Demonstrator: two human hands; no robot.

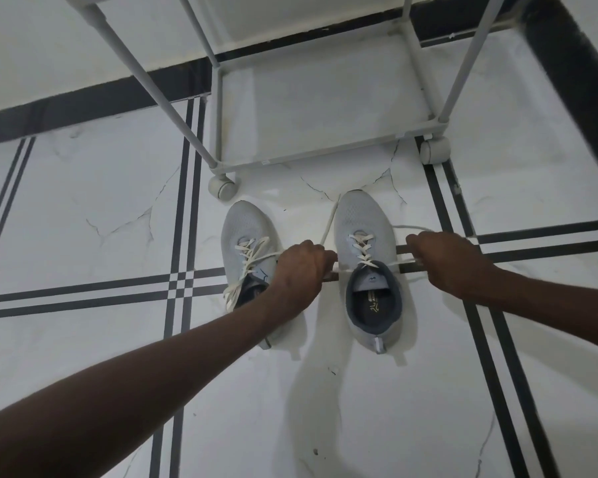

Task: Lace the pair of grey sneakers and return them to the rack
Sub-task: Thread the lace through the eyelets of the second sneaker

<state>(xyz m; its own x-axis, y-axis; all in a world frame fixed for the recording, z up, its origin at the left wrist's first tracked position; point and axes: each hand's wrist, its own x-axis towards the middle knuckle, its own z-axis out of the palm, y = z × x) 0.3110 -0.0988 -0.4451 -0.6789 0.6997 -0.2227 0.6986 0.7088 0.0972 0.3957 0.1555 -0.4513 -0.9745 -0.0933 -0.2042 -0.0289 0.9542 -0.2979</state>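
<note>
Now lace ends are clamped in left hand and right hand, pulled apart to tighten right sneaker.

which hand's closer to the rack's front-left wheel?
Left. The left hand is just below and right of the wheel, between the two sneakers. The right hand is far to its right, past the right sneaker.

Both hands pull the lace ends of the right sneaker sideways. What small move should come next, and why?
Probably cross the two ends to start the knot: the left hand and right hand hold the lace taut, and the right sneaker already looks laced to the top.
</note>
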